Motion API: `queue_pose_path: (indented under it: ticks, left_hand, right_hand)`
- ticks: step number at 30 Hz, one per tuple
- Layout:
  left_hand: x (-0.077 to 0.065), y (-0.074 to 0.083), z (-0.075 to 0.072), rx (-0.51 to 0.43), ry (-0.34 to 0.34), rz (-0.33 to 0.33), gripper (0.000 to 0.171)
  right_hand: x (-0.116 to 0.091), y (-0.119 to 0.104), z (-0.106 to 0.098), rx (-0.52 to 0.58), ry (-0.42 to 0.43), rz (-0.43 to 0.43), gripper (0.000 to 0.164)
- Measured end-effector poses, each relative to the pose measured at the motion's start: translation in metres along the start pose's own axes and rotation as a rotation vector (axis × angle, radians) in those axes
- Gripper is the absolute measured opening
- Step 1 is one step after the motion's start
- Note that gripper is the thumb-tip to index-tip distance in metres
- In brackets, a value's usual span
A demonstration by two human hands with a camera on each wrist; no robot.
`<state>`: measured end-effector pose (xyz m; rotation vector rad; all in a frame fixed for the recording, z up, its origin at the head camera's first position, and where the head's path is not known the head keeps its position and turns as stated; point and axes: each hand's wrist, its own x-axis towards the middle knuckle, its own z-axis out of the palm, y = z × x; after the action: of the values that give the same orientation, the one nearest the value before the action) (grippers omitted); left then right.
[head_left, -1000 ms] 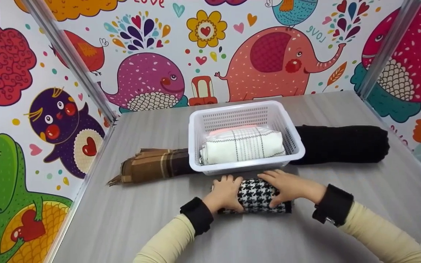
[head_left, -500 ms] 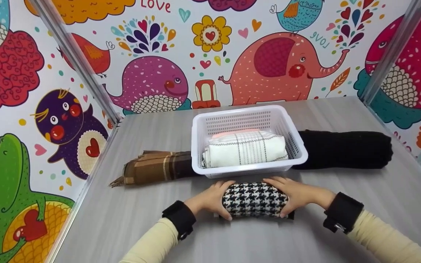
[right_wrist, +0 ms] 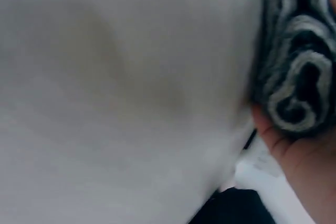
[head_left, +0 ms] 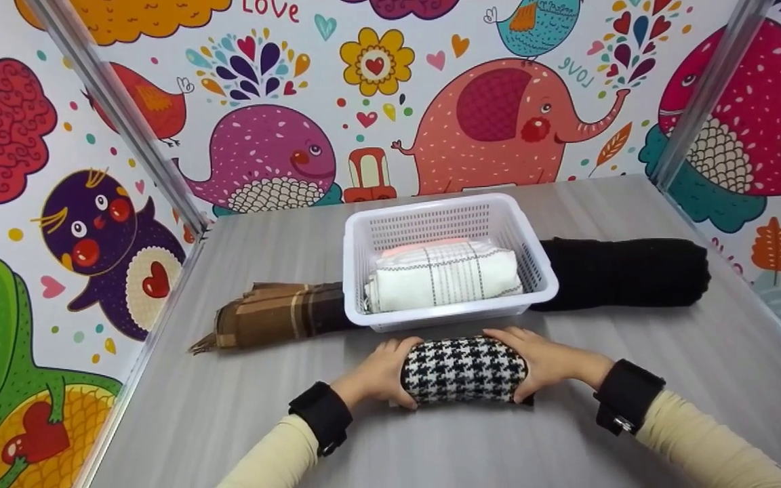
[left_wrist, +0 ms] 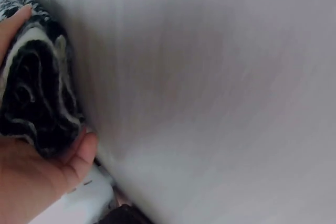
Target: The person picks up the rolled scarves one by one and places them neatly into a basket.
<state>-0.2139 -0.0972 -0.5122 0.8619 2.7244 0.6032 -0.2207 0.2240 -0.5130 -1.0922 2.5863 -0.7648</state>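
Observation:
A rolled black-and-white houndstooth scarf (head_left: 465, 371) lies crosswise in front of the basket in the head view, bowed a little upward at its middle. My left hand (head_left: 380, 373) grips its left end, thumb on the near side and fingers over the far side. At the right end my right hand (head_left: 545, 358) holds it the same way. Spiral layers show at the end of the scarf (left_wrist: 37, 98) in the left wrist view, between thumb and fingers. The right wrist view shows the opposite coiled end of the scarf (right_wrist: 299, 61), cupped by the right hand (right_wrist: 315, 177).
Just beyond the scarf stands a white plastic basket (head_left: 451, 314) holding a folded white striped cloth (head_left: 441, 278) and something pink behind it. A brown plaid fringed scarf (head_left: 262, 315) lies left of the basket, a black fabric roll (head_left: 624, 274) right. Patterned walls (head_left: 377, 88) enclose the table.
The left hand has shifted outward from the top of the scarf to its left end, and the right hand has settled at the right end. The scarf now bows slightly.

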Motion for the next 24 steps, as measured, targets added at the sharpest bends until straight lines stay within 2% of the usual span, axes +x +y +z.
queue_pose_path:
  ticks: [7, 20, 24]
  left_hand:
    - [0.0, -0.0008, -0.0001, -0.011, 0.017, 0.004, 0.099]
    - [-0.0016, -0.0041, 0.0056, -0.108, 0.042, -0.003, 0.096]
    - [-0.0036, -0.0047, 0.0062, -0.134, 0.049, -0.007, 0.094]
  right_hand:
    - [-0.0023, 0.0008, 0.0008, 0.03, 0.001, 0.036, 0.114]
    - [-0.0018, -0.004, 0.0037, -0.081, 0.047, 0.054, 0.103]
    - [-0.0019, -0.004, 0.0044, -0.054, 0.056, 0.061, 0.1]
